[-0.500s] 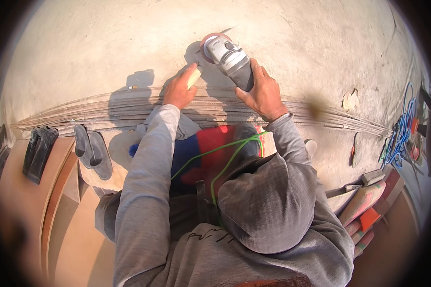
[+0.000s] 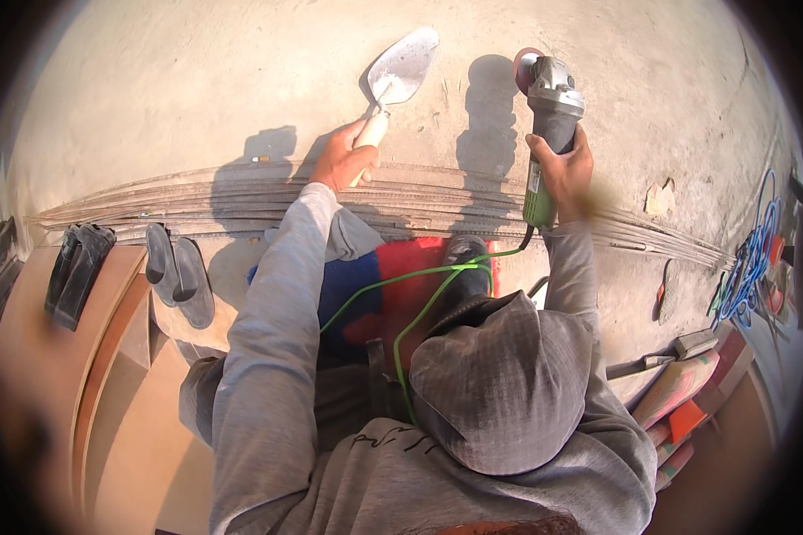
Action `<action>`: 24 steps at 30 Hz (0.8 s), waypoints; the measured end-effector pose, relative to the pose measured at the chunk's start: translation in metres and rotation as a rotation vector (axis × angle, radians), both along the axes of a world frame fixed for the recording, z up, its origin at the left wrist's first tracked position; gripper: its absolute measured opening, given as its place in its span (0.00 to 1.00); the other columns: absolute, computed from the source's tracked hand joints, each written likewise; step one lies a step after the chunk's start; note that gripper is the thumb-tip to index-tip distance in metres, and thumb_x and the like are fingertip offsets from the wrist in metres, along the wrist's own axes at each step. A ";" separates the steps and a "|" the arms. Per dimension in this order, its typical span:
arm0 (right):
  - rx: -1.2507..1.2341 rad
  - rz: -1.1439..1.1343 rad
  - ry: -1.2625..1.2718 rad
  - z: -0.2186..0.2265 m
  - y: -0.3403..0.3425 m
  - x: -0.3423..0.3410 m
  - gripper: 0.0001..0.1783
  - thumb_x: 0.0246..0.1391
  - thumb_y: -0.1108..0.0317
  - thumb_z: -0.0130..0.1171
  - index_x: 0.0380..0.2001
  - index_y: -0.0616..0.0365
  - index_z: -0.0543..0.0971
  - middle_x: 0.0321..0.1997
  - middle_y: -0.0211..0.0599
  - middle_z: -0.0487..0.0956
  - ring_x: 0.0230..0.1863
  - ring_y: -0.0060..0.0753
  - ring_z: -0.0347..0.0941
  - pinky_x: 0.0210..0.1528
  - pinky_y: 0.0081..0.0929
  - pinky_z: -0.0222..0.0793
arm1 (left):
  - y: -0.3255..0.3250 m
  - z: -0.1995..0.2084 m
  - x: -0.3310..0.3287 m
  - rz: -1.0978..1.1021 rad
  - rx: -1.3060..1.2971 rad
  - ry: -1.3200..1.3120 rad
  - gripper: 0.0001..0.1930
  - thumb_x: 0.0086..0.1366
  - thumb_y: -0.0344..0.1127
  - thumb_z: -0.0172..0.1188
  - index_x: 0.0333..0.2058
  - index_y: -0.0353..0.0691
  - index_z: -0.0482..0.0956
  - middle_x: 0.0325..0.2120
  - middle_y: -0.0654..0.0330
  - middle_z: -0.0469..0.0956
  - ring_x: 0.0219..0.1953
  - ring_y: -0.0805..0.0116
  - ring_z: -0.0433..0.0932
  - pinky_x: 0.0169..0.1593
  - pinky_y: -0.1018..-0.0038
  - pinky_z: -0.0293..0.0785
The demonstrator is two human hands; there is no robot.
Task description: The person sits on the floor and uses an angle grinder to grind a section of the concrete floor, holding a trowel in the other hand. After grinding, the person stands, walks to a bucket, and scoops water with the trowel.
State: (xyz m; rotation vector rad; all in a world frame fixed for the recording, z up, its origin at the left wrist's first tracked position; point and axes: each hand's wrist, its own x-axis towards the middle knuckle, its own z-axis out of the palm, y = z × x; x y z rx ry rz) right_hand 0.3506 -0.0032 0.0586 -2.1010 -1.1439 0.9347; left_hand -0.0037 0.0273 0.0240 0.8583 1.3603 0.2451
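Observation:
My left hand (image 2: 343,160) is closed round the pale handle of a trowel (image 2: 405,68). The trowel's broad metal blade points away from me, over the concrete floor. To the right, my right hand (image 2: 566,171) grips the body of an angle grinder (image 2: 555,116), green at the rear with a grey metal head. A reddish-brown disc (image 2: 525,69) sits at the grinder's far end, apart from the trowel blade. From its rear a green power cord (image 2: 437,267) runs back across my lap.
Long thin metal rods (image 2: 419,198) lie across the floor below my hands. Dark slippers (image 2: 193,283) and black boots (image 2: 78,275) are on the left. At the far right lies a coiled blue hose or cable (image 2: 751,254). Wooden boards (image 2: 80,357) stand at lower left.
My right hand has carried the grinder to the right, off the trowel. The trowel's blade, hidden behind the grinder before, now shows fully, tilted up in my left hand.

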 end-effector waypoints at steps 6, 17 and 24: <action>-0.069 0.025 0.009 0.008 -0.042 0.000 0.42 0.41 0.58 0.72 0.56 0.75 0.70 0.45 0.57 0.81 0.45 0.43 0.80 0.50 0.35 0.74 | 0.012 -0.002 -0.012 -0.035 -0.010 0.080 0.31 0.59 0.35 0.60 0.63 0.36 0.69 0.26 0.61 0.77 0.19 0.77 0.71 0.22 0.77 0.70; 0.043 0.403 -0.168 0.006 -0.044 -0.025 0.47 0.43 0.54 0.68 0.61 0.75 0.65 0.51 0.66 0.77 0.49 0.61 0.78 0.52 0.44 0.74 | -0.008 -0.013 -0.022 -0.342 0.381 0.473 0.28 0.55 0.39 0.65 0.55 0.40 0.75 0.35 0.52 0.81 0.35 0.58 0.81 0.43 0.67 0.76; 0.079 0.528 -0.262 0.016 0.001 -0.057 0.46 0.42 0.56 0.69 0.61 0.72 0.65 0.49 0.64 0.77 0.47 0.61 0.78 0.49 0.46 0.75 | -0.025 -0.031 -0.011 -0.275 0.412 0.571 0.29 0.55 0.45 0.68 0.54 0.40 0.76 0.42 0.49 0.81 0.43 0.52 0.81 0.49 0.63 0.74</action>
